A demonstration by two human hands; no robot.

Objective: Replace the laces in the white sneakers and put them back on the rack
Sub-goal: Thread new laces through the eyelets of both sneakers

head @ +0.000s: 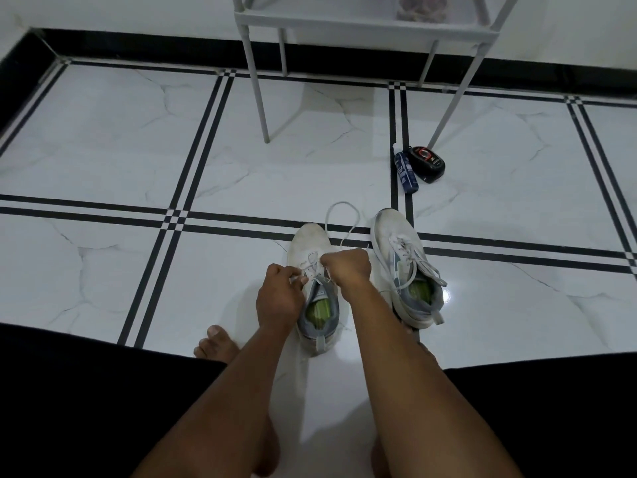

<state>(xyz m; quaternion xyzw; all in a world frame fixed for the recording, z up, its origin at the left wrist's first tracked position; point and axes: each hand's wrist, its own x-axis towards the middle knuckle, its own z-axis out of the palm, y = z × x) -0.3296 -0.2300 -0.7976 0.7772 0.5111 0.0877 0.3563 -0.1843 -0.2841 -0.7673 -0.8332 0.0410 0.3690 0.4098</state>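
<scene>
Two white sneakers with grey heels and green insoles stand on the tiled floor. On the left sneaker (307, 243), my left hand (280, 294) pinches the white lace (339, 215) at the eyelets on its left side. My right hand (346, 265) grips the lace on the right side, and a long loop of it lies on the floor beyond the toe. The right sneaker (396, 236) stands beside it, laced, with its lace ends hanging loose over the side.
A white metal rack (365, 24) stands against the far wall, its legs on the floor, something pinkish on its shelf. A blue tube (406, 172) and a black and red container (428, 162) lie near the rack's right leg. My bare feet are beside the shoes.
</scene>
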